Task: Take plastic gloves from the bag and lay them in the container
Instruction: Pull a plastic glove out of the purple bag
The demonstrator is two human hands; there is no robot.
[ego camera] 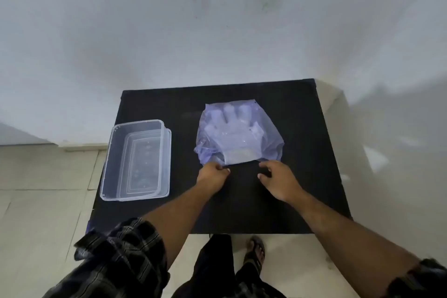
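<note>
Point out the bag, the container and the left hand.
bag [263,139]: head view, on its bluish right side.
container [110,150]: head view, on its left rim.
left hand [211,174]: head view, on the back of the hand.

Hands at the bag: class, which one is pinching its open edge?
The left hand pinches the bag mouth; the right hand hovers open just beside it.

A plain indoor room, likely a home: a black table [278,201] stands against a bare white wall [169,31] on a pale tiled floor [43,189].
</note>
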